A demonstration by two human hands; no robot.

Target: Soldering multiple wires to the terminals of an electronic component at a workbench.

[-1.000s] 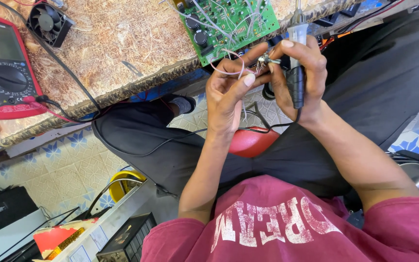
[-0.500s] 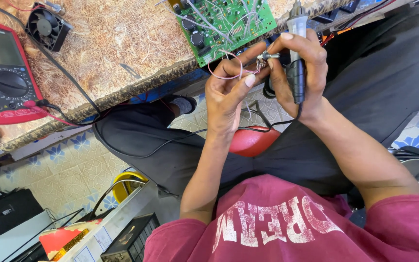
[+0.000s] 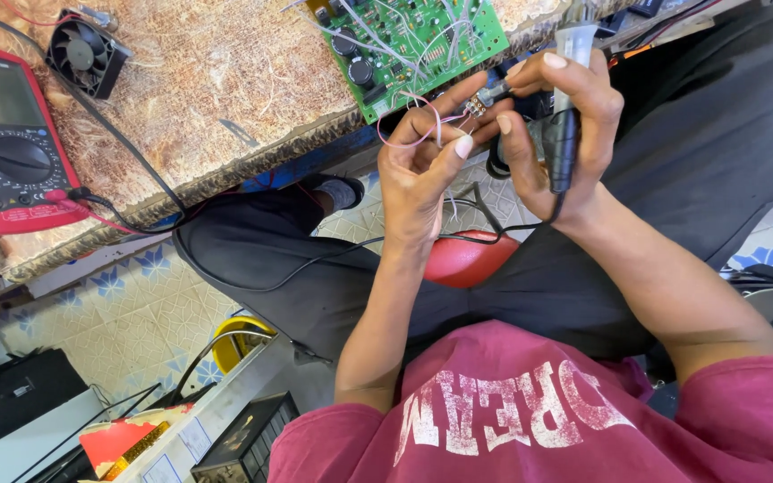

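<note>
Hands barely shifted; fingers [image 3: 530, 85] pinch, probably, small component [image 3: 478, 105] beside worn bench [image 3: 216, 98]; tiled floor [image 3: 118, 313].

Both forearms rise side by side from the lower edge, bare below short sleeves, hands raised close together. The left hand [image 3: 422, 170] has its palm turned toward the camera, fingers [image 3: 458, 94] curled and pinched at the tips. The right hand [image 3: 565, 134] is closed in a grip, its thumb and forefinger meeting the left fingertips.
</note>
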